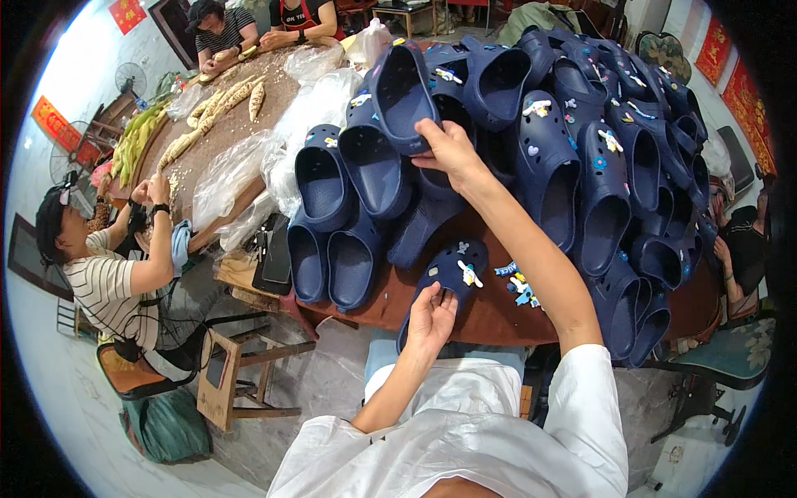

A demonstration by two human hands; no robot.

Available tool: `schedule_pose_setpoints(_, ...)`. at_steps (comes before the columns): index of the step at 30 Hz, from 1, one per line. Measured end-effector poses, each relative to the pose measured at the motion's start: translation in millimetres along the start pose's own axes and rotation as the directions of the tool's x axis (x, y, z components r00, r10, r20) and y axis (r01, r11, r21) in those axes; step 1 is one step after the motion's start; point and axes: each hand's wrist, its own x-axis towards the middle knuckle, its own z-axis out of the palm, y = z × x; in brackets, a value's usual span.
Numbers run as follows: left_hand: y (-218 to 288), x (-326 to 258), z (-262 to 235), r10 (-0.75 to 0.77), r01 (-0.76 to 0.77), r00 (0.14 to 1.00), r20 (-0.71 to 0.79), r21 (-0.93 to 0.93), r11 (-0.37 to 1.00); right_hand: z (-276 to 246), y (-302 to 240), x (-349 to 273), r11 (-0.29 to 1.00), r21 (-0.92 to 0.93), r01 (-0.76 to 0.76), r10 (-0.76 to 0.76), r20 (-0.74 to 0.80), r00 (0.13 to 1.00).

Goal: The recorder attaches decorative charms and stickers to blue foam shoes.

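Observation:
My right hand (452,153), its arm stretched out over the table, grips a navy foam clog (404,95) by the heel end, above the other shoes. Close to the table's near edge, my left hand (430,319) holds another navy clog (458,264), fingers curled at its foot opening. White cartoon charms sit on that clog's toe; my hand hides part of its opening. Just right of it lies a small heap of white, blue and yellow shoe charms (523,286).
Navy clogs (602,187) with charms are piled high across the brown-covered table (498,328). Clear plastic bags (241,178) lie left, beside a round table (278,91) with pale corn cobs. Several people work around. A wooden stool (220,378) stands at left, a green chair (722,357) at right.

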Motion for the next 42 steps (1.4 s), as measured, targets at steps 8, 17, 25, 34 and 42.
schedule_pose_setpoints(8, 6, 4, -3, 0.135, -0.143, 0.985, 0.106, 0.073, 0.987, -42, 50, -111, 0.986, 0.169, -0.002, -0.023, 0.147, 0.989)
schedule_pose_setpoints(17, 5, -2, -11, 0.337, -0.352, 0.927, 0.166, 0.695, 0.627, -163, 141, -296, 0.966, 0.081, -0.246, 0.219, 0.249, 0.943)
schedule_pose_setpoints(25, 31, 20, -32, 0.062, -0.087, 0.988, 0.138, 0.184, 0.979, -261, 215, -487, 0.729, -0.216, -0.649, 0.664, -0.005, 0.748)
schedule_pose_setpoints(34, 27, 16, -27, -0.003, -0.043, 0.985, 0.171, 0.265, 0.963, -317, 320, -727, 0.501, 0.763, -0.408, 0.842, -0.320, 0.435)
schedule_pose_setpoints(42, 42, 23, -34, 0.015, -0.052, 0.989, 0.148, 0.246, 0.968, -302, 366, -818, 0.659, 0.706, -0.259, 0.750, -0.643, 0.153)
